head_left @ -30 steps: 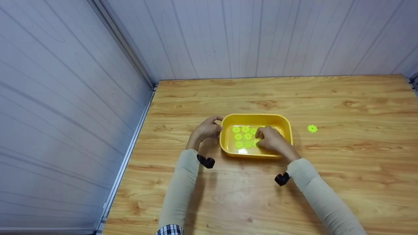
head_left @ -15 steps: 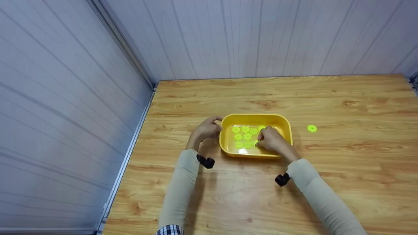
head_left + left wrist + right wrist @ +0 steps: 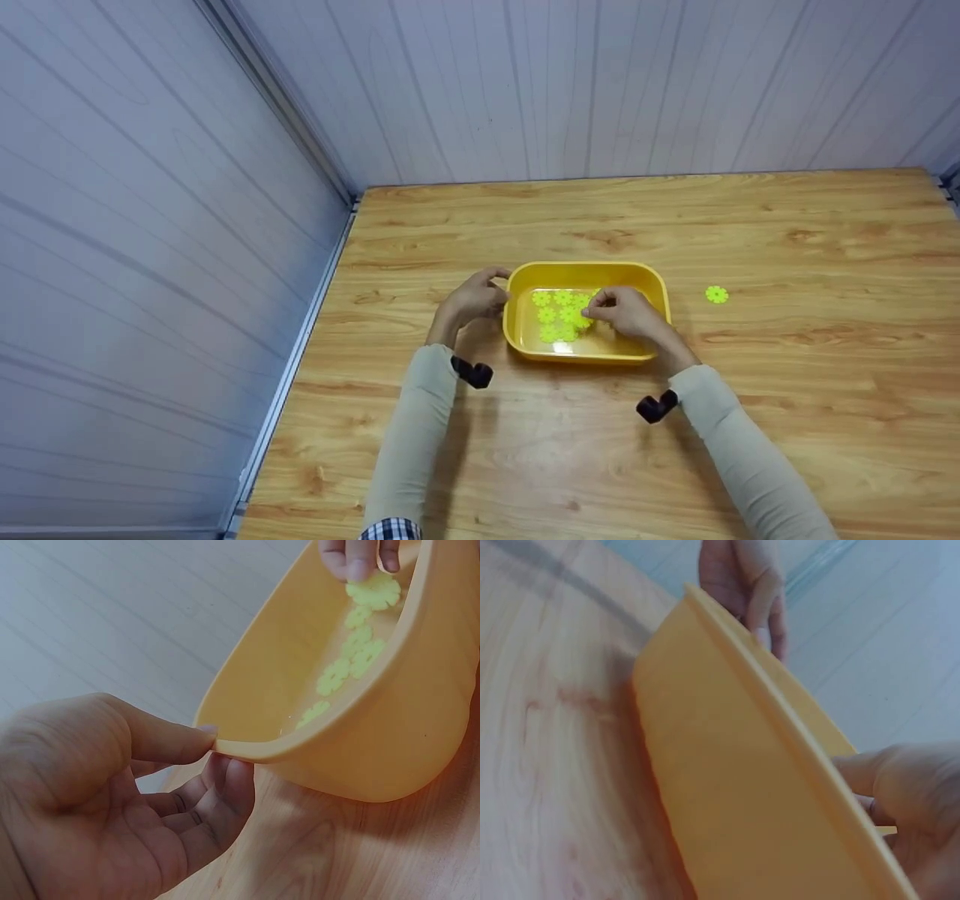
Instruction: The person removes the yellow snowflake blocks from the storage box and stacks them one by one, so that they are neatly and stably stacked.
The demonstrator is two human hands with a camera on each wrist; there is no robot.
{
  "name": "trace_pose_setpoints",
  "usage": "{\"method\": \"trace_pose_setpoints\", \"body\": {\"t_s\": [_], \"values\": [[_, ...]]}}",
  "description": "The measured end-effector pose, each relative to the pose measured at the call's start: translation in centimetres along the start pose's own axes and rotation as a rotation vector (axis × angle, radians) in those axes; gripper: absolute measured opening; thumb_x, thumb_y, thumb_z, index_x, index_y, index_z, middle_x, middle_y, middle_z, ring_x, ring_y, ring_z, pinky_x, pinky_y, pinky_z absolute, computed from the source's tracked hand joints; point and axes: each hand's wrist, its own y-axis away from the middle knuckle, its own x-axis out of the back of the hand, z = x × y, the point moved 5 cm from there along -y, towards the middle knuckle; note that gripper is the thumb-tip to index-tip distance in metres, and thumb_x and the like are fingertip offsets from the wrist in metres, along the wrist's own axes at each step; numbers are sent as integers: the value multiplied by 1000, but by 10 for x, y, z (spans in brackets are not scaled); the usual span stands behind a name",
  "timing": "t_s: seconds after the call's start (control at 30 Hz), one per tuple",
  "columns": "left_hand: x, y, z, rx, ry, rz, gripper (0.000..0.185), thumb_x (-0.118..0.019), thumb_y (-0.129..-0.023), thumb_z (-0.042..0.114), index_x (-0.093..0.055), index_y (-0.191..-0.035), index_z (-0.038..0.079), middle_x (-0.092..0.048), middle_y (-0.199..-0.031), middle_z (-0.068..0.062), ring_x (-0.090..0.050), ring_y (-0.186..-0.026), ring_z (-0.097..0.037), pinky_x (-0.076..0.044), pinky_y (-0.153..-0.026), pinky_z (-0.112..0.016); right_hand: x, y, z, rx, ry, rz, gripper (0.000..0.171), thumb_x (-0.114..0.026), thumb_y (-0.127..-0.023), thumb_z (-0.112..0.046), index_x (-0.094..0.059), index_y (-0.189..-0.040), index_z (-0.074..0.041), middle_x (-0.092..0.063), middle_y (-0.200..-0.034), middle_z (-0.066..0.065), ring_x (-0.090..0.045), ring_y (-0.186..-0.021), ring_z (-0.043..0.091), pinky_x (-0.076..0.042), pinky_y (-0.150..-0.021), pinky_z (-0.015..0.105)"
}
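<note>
Pale ribbed wall panels (image 3: 150, 225) close off the left side and the back of a wooden table (image 3: 750, 225), seen from above in the head view.

Left of centre, the left hand (image 3: 474, 298) sits at the left end of a yellow plastic tub (image 3: 592, 268). The left wrist view shows it pinching the tub's rim (image 3: 247, 750): the thumb lies on top of the lip and the curled fingers (image 3: 225, 799) tuck beneath it, so the hand has a light hold on the edge. A beige sleeve (image 3: 409, 442) runs back from that hand, with a black wrist camera mount (image 3: 472, 372) on it.

The tub stands on the table near its middle, and a scatter of lime-green flower-shaped pieces (image 3: 559, 315) lies on its floor.

Over the tub's right half, the right hand (image 3: 628, 313) reaches inside with its fingers curled. Its fingertips (image 3: 360, 559) pinch one green flower piece (image 3: 373, 591) just above the others, as the left wrist view shows. The right wrist view shows only the tub's outer wall (image 3: 727, 802) and part of that hand at its rim.

Further right, well apart from the tub, a single green flower piece (image 3: 716, 295) lies flat on the bare wood.
</note>
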Motion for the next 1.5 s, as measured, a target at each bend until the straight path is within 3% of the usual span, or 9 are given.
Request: {"method": "trace_pose_setpoints", "body": {"t_s": [0.33, 0.63, 1.0, 1.23, 1.5], "values": [[0, 1, -2, 13, -2, 18, 41, -53, -86, 7, -48, -126, 16, -50, -103, -12, -54, -82, -21, -47, -85, -42, 11, 2, -9, 54, -138, 56, 29, -65, -86, -28, -63, -93, 0, -59, -86, 5, -49, -76, 17, -42, -66, 24], [-4, 14, 10, 5, 17, -82, 47, -48, -91, 4, -38, -136, 8, -43, -122, -27, -50, -85, -24, -40, -93, -51, 27, 3, -5, 36, -277, 107, 37, -65, -85, -34, -61, -97, 0, -57, -86, 1, -49, -77, 18, -44, -73, 33], [-1, 2, -2, -10, 7, -5, 41, -52, -89, 7, -47, -129, 13, -51, -101, -13, -52, -78, -20, -45, -87, -47, 51, 11, -5, 11, -355, 145, 43, -62, -84, -40, -59, -103, -2, -56, -98, 2, -48, -100, 27, -43, -86, 35], [-2, 2, -1, -22, -1, -12, 43, -52, -89, 6, -46, -131, 12, -52, -101, -13, -53, -78, -20, -44, -86, -49, 74, 18, 0, -52, -382, 198, 45, -62, -84, -43, -58, -108, -5, -56, -102, 1, -49, -99, 22, -42, -88, 33], [-2, 6, 4, -6, 35, -43, 48, -50, -89, 4, -40, -136, 10, -48, -108, -18, -51, -83, -25, -41, -91, -52, 96, 25, 12, -65, -448, 263, 49, -63, -82, -44, -57, -109, -4, -54, -103, 1, -46, -102, 25, -43, -87, 30]]}}
